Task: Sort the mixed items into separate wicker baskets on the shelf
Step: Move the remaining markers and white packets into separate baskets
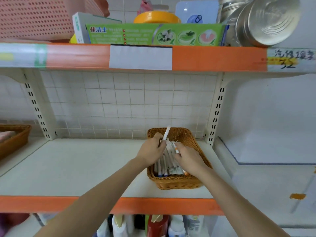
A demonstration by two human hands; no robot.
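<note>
- The sorting looks to be somewhere in the middle, by my reckoning: the wicker basket (177, 183) in front of the person is well filled with white pens (166, 164), packed lengthwise, and both hands are down in it.
- The left hand (151, 152) has its grip closed round one white pen (166, 133), which sticks up and away over the far rim of the basket.
- The right hand (187, 157) is curled over the pile at the basket's right side, and an orange-tipped pen (177, 150) pokes out by its fingers; it seems pinched there, though the blur leaves me unsure.
- A second wicker basket (15, 139) sits well apart at the far left of the same shelf, cut off by the edge, with something pinkish inside that I cannot make out. That suggests one kind already has its own place.
- What is left I cannot judge fully: no loose heap of mixed items shows on the shelf (85, 166), so the remaining work may lie inside this basket or out of sight.
- The shelf is a pale board with an orange front strip, backed by white wire grid and slotted uprights.
- The shelf above carries a pink plastic crate (39, 17), a green toothpaste box (153, 34), an orange lid and metal tins (266, 21).
- Below, tops of bottles (157, 224) show, and a white wall runs along the right.
</note>
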